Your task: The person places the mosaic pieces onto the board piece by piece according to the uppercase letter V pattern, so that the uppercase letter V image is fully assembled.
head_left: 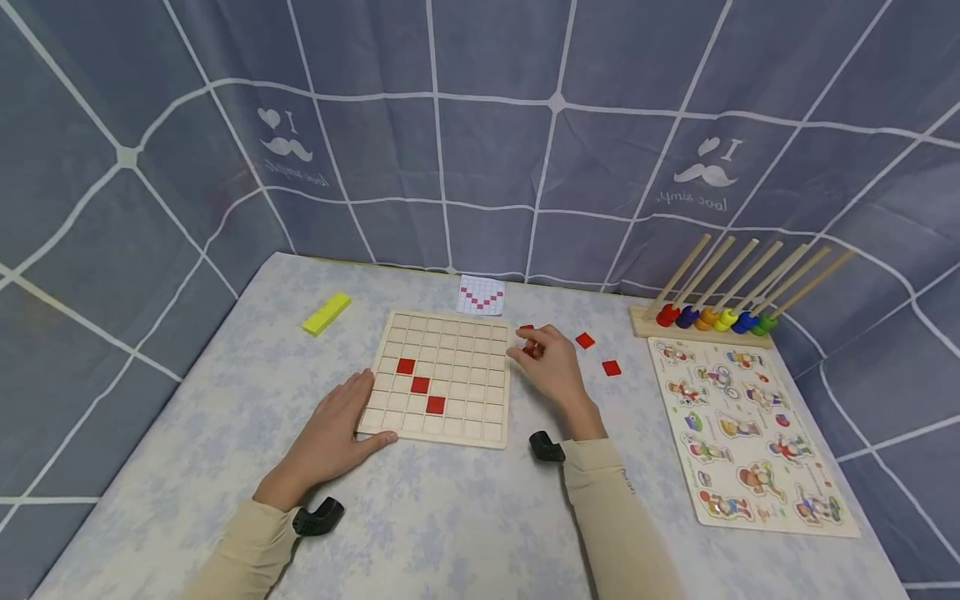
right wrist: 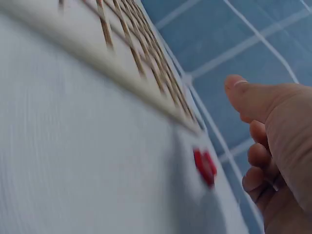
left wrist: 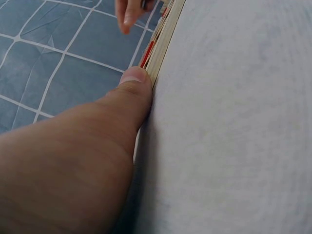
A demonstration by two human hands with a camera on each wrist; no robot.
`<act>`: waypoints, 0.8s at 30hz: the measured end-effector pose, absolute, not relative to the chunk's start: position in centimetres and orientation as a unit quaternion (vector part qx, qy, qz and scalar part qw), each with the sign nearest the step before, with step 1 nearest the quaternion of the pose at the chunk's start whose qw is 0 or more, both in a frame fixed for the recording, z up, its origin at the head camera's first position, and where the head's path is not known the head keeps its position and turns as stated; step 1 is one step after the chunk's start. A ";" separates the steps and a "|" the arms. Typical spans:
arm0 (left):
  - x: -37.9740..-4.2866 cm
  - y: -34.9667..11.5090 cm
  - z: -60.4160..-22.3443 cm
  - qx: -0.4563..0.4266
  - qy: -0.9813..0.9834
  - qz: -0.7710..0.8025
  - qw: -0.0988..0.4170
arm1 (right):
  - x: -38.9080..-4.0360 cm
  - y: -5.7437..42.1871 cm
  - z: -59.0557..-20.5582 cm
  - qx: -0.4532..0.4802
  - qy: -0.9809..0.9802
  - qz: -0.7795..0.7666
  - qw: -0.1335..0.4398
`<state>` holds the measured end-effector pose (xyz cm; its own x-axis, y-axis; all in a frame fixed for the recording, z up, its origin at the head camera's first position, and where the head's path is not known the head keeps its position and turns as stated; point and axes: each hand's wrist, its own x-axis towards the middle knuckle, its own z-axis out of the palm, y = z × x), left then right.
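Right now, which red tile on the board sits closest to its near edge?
The rightmost tile on the board; the middle tile and leftmost tile lie successively farther from that edge.

Pale, blue-mottled table [head_left: 450, 517]: gridded wooden board [head_left: 468, 342] mid, yellow block [head_left: 327, 313] back left, patterned card [head_left: 481, 297] behind, red squares [head_left: 585, 340] right (two plainly apart), pegged bead rack [head_left: 647, 323], picture puzzle [head_left: 716, 408] far right.

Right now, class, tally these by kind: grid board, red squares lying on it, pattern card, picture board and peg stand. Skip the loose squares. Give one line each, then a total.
Grid board: 1
Red squares on the grid board: 3
Pattern card: 1
Picture board: 1
Peg stand: 1
Total: 7
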<state>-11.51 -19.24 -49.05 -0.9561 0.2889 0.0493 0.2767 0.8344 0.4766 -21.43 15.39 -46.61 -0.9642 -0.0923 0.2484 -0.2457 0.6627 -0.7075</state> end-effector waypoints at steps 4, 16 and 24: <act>-11.4 -19.4 -49.0 0.146 0.957 0.248 0.009 | -21.3 17.3 -48.1 0.065 -0.912 0.393 0.101; -11.2 -18.5 -49.2 0.147 0.956 0.255 0.014 | -20.7 18.7 -49.3 0.044 -0.944 0.309 0.105; -11.7 -18.9 -49.0 0.149 0.956 0.253 0.011 | -21.0 18.4 -49.4 0.036 -0.947 0.298 0.112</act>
